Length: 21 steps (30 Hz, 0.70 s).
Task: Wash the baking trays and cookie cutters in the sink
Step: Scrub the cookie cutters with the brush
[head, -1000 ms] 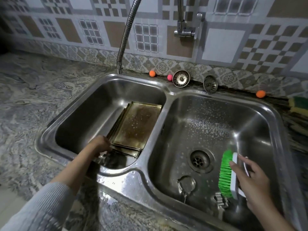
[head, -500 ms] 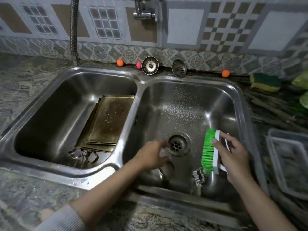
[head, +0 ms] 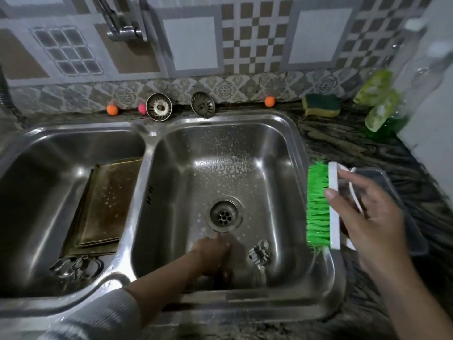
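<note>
The double-bowl stainless sink [head: 316,153] was set into a dark marbled desk [head: 362,143]. The left hand [head: 212,251] reached down to the floor of the right bowl, just in front of the drain [head: 224,215]; its fingers pointed downward, and whether they pinched anything could not be told because of blur. A metal cookie cutter [head: 259,252] lay on the floor of the right bowl, just beside that hand on its right. The right hand [head: 367,217] was held above the desk at the right rim of the sink and gripped a scrubbing brush [head: 321,204] by its white back, thumb on the near face and fingers curled behind, with the green bristles facing left toward the bowl. A stack of stained baking trays [head: 107,202] leaned in the left bowl against the dividing wall. More cookie cutters [head: 76,266] lay in the near part of the left bowl, just in front of the trays. Two sink strainers [head: 159,110] stood propped against the tiled wall behind the sink. A green-and-yellow sponge [head: 321,105] rested on the desk at the back right.
</note>
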Tool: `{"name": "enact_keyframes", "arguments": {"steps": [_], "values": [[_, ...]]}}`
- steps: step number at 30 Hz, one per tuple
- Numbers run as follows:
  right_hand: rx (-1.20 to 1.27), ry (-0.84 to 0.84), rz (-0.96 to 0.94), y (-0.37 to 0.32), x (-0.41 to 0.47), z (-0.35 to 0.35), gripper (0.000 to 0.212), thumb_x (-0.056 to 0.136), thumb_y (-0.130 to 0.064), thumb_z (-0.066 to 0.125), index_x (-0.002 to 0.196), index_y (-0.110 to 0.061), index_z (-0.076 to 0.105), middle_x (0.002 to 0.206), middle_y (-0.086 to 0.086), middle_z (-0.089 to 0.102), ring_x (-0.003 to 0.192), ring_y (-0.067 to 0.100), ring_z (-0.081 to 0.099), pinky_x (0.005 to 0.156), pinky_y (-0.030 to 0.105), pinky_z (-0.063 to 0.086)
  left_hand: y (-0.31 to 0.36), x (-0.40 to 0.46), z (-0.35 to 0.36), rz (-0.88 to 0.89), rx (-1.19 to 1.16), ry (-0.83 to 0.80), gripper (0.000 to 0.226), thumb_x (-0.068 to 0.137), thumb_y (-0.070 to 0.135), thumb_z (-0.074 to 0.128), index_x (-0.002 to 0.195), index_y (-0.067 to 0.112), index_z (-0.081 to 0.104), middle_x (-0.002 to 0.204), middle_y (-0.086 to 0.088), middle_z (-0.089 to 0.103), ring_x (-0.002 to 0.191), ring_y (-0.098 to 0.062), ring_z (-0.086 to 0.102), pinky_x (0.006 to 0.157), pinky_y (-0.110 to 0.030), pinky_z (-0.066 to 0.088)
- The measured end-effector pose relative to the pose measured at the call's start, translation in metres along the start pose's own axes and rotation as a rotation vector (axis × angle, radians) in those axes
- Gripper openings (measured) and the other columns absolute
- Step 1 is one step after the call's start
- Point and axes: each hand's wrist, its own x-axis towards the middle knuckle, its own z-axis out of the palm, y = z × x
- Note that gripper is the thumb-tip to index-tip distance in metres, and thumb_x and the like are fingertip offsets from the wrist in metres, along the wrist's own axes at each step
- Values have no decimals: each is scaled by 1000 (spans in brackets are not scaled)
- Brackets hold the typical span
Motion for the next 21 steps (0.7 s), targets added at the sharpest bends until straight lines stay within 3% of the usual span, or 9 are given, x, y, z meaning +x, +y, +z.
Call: {"name": "enact_keyframes", "arguments": {"steps": [2,4,5,7,9,12,15,18,21], "values": [[-23,49,-32,-7,7,-16,60,55,-68,76,106,-37,68,98,0,71,88,19,67,81,45,57,-4,-1,-6,-7,-92,49,51,83,31,64,129,20,43,134,-13,44,114,-33,54,93,-41,49],[-78,76,-49,-13,16,-33,36,69,-46,76,103,-40,68,97,7,70,88,28,68,81,53,56,-7,-4,-14,2,-212,121,47,82,37,65,124,24,49,127,-8,49,110,-27,55,90,-38,50],[-120,74,-61,-14,21,-42,30,73,-36,76,101,-43,68,95,5,70,86,28,68,79,47,58,-8,-7,-17,16,-302,175,46,81,39,66,122,27,51,123,-4,52,108,-23,56,88,-38,51],[-249,46,-73,-11,34,-59,32,78,-25,76,96,-50,67,77,4,62,68,20,60,62,23,54,-7,-13,-24,93,-586,314,43,79,37,71,118,29,55,109,10,57,98,-10,59,84,-35,52],[-381,20,-51,-4,47,-70,33,77,-26,77,92,-53,66,69,8,52,60,19,50,52,19,44,0,-23,-35,183,-986,376,34,80,20,75,111,26,59,97,17,60,88,-3,64,76,-28,55],[-523,-39,41,10,59,-72,29,73,-32,79,93,-50,67,91,0,63,76,19,59,69,28,50,14,-39,-54,197,-1446,312,38,81,6,73,113,22,60,109,-1,65,86,-14,69,68,-24,54],[-747,-122,100,22,60,-65,32,78,-34,75,108,-41,67,107,-2,60,85,18,59,69,32,46,23,-49,-65,206,-1704,276,43,81,4,71,117,24,60,116,-3,65,93,-19,69,77,-35,54],[-866,-152,64,32,58,-60,37,80,-35,74,115,-38,65,119,4,63,94,23,65,71,37,53,29,-55,-68,293,-1945,257,42,78,10,74,115,25,63,109,-8,65,96,-22,66,81,-45,56],[-903,-147,42,34,57,-60,38,79,-35,73,117,-37,64,120,8,62,95,26,64,73,39,54,38,-56,-69,332,-2155,274,29,80,20,68,108,23,65,98,-9,57,93,-23,56,72,-41,56]]}}
